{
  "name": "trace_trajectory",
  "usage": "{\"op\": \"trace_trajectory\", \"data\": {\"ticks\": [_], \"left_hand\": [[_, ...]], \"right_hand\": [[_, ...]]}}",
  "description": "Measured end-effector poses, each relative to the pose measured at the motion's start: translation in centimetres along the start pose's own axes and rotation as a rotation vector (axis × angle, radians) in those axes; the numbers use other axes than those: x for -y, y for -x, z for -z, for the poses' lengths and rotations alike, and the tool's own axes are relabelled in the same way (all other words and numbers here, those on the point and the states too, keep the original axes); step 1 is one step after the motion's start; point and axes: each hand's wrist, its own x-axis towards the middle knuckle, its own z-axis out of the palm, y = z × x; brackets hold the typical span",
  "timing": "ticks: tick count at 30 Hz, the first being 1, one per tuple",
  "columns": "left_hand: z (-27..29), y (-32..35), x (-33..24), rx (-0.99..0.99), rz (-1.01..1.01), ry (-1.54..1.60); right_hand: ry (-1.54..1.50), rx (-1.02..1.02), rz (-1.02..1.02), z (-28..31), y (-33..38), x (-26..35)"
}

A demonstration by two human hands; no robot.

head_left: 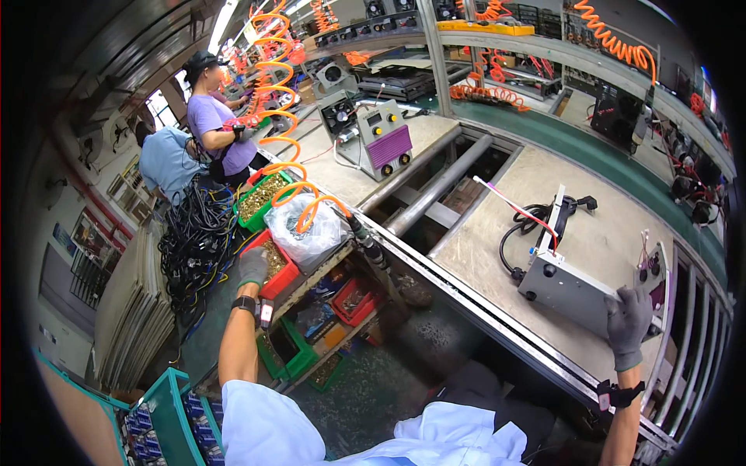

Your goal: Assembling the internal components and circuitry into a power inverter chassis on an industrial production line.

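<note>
My left hand (252, 266), in a grey glove, is at the near left side of a red bin (284, 281) of small brass-coloured fasteners (273, 261). Its fingers look bunched; whether anything is between them is hidden. On the right, my gloved right hand (631, 320) grips the right end of a grey metal casing (566, 289) on the work surface. A black power cord with a plug (576, 203) lies behind the casing, and a red and white wire (517, 208) rises from it. An end panel with knobs (651, 272) stands just beyond my right hand.
A green bin of fasteners (263, 198) and a clear plastic bag (307, 231) adjoin the red bin. An orange coiled hose (289, 147) hangs above. Metal rollers (439, 182) separate me from another unit (381, 140). Black cables (194, 248) are piled left; co-workers stand beyond.
</note>
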Motion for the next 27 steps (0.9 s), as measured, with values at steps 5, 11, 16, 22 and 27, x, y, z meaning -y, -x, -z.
{"op": "trace_trajectory", "data": {"ticks": [5,11,16,22,27], "left_hand": [[1.4,1.0,-1.3,0.104,0.032,0.043],[0.2,1.7,1.4,-0.031,-0.106,-0.001],[0.7,1.0,-2.0,0.084,0.006,0.155],[0.3,1.9,0.1,0.116,-0.025,0.013],[0.6,3.3,-1.4,-0.118,-0.023,0.058]], "right_hand": [[0.002,-0.08,0.031,0.2,-0.1,1.8],[-0.026,-0.015,0.049,1.2,0.1,2.2],[0.07,-0.03,0.078,3.4,1.4,1.7],[0.11,0.016,-0.016,2.4,2.2,0.0],[0.093,0.007,0.0,2.7,2.1,-0.4]]}}
